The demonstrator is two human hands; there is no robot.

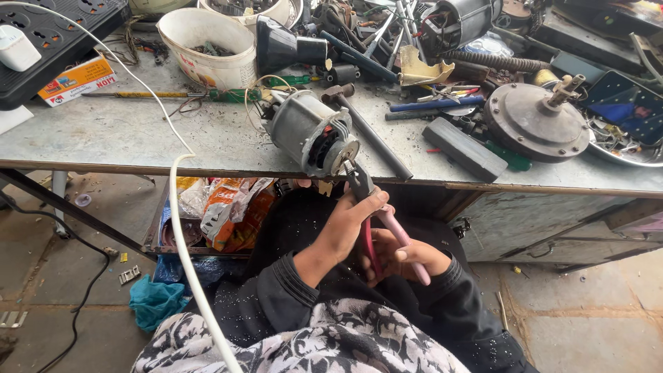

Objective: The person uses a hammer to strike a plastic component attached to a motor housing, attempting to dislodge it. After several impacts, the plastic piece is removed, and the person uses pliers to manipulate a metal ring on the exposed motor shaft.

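A small repair workshop for electric motors and appliances.

A worn grey metal tabletop [124,135] is crowded along its far edge and right end with tools and parts: a grey electric motor with exposed copper windings [311,131] at the near edge, a dark steel hammer [366,128], a round rusty metal motor cover with a centre shaft [539,121], a blue-handled screwdriver [435,103], a white plastic bucket of small scrap parts [207,45] and a black power strip [48,34] at the far left corner. Under the tabletop sit crumpled orange and white plastic bags [221,207] on a low shelf, above a dusty stone-slab floor [594,318] with stray bits of hardware.
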